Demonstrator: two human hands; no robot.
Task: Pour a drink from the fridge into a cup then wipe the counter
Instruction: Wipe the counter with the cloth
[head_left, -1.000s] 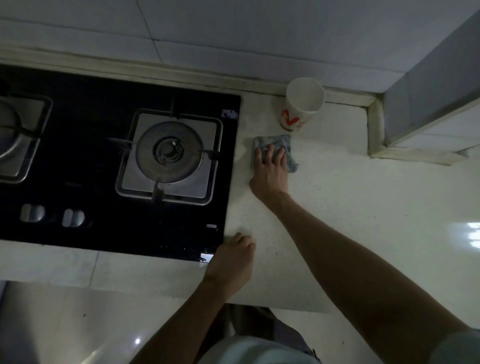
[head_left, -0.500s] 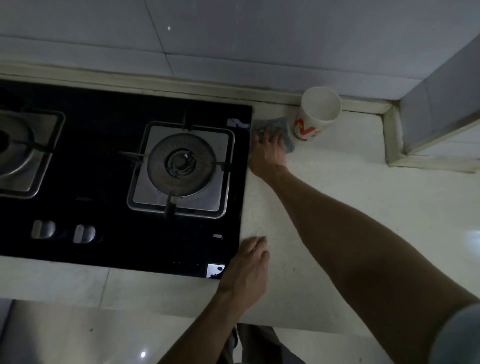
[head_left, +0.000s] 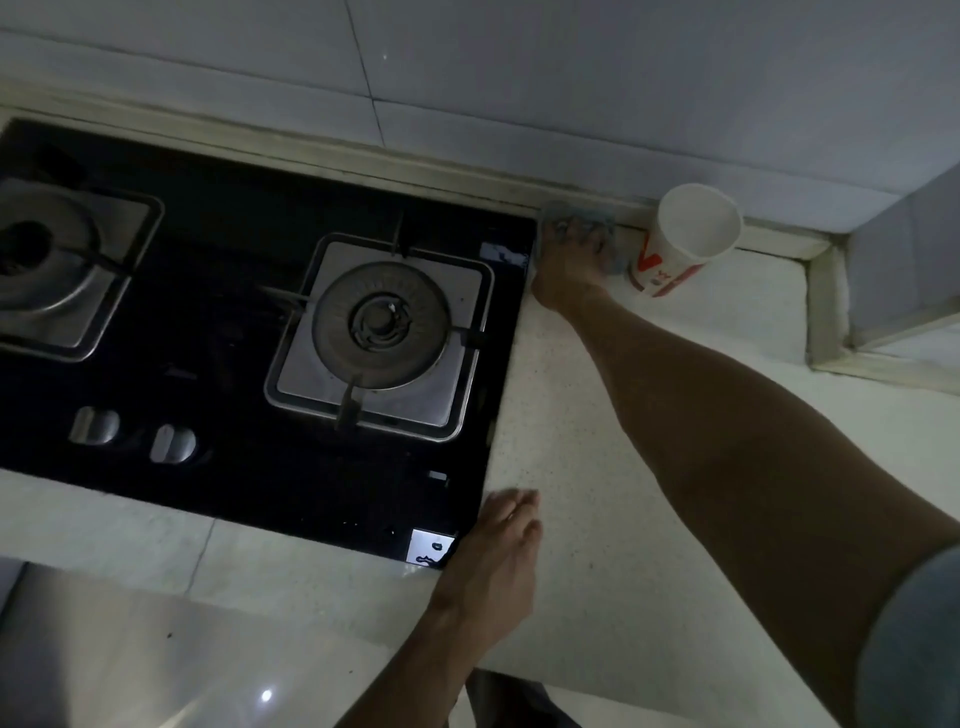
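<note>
Head view: right hand is out at the back edge of the bench, fingers flat, pressing the cloth, not clutching it. The cloth lies under and beyond them, long axis along the wall. The cup stands upright just right of it. Left hand rests flat, fingers straight, by the hob corner. A rightward swipe likely meets the cup.

Glossy black glass hob; brushed metal burner tray; smooth, speckled stone-look counter; matt white paper cup; soft blue-grey cloth; glazed wall tiles.
</note>
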